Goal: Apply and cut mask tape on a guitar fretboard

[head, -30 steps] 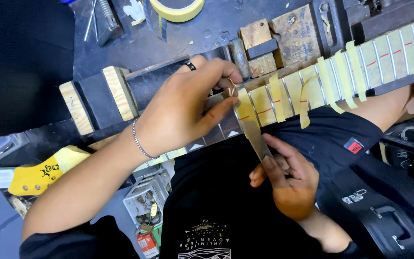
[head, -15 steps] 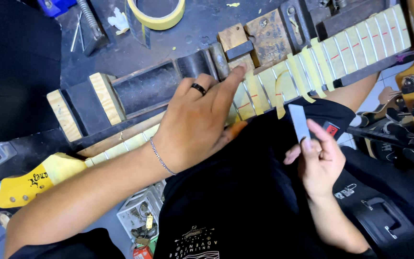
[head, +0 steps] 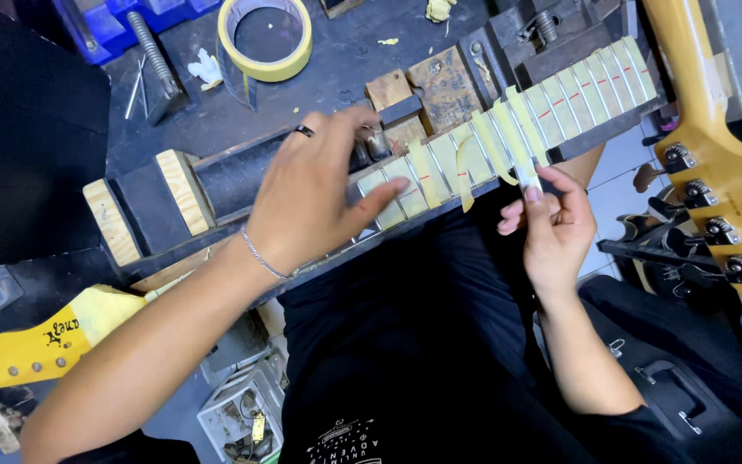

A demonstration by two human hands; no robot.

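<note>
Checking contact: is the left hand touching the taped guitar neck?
Touching. The head view shows the left hand lying flat on the guitar neck, fingertips on the tape.

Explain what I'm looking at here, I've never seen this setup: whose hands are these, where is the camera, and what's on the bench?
The single view comes from a camera on the person's head, looking down at their own bare hands. The left hand, with a dark ring and thin bracelet, presses on a guitar neck clamped across the dark workbench. Strips of yellowish masking tape cover the spaces between frets. The right hand pinches a small pale strip at the neck's near edge; what it is, I cannot tell. A tape roll lies behind, and another yellow guitar headstock stands to the right.
</note>
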